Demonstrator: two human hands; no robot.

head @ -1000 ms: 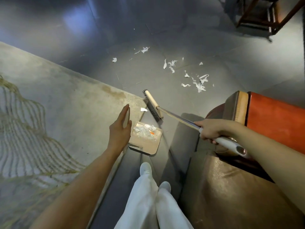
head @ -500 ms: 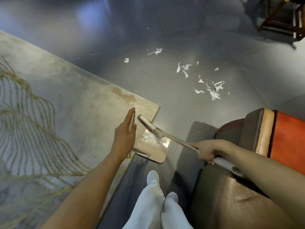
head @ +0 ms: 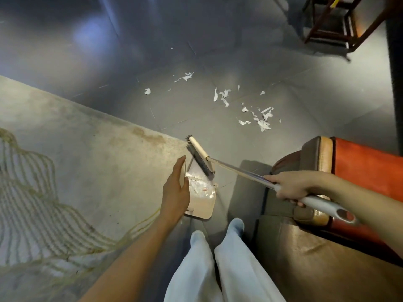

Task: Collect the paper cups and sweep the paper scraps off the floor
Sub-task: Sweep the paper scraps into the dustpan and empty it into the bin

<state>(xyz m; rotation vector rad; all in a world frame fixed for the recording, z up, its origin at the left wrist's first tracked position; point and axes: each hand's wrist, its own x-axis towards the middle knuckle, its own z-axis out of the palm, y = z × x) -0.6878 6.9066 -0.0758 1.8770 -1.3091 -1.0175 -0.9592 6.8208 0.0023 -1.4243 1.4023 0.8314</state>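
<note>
A beige dustpan (head: 204, 207) stands on the grey floor at the rug's corner, with white paper scraps (head: 199, 188) lying inside it. My left hand (head: 174, 192) holds its upright handle, fingers stretched along it. My right hand (head: 290, 186) grips the broom's metal handle (head: 237, 170). The broom head (head: 200, 158) sits at the pan's far lip, bristles down. Several more torn paper scraps (head: 261, 120) are scattered on the floor beyond the broom, and a few (head: 186, 76) lie farther off. No paper cup is in view.
A pale patterned rug (head: 87, 171) covers the left side. A brown and orange leather armchair (head: 359, 171) stands close on the right. A dark wooden chair frame (head: 335, 25) is at the top right. My feet (head: 218, 232) are just behind the dustpan.
Half a second ago the broom head was drawn back over the dustpan; it has now moved forward to the pan's far lip. My left hand stays on the handle.
</note>
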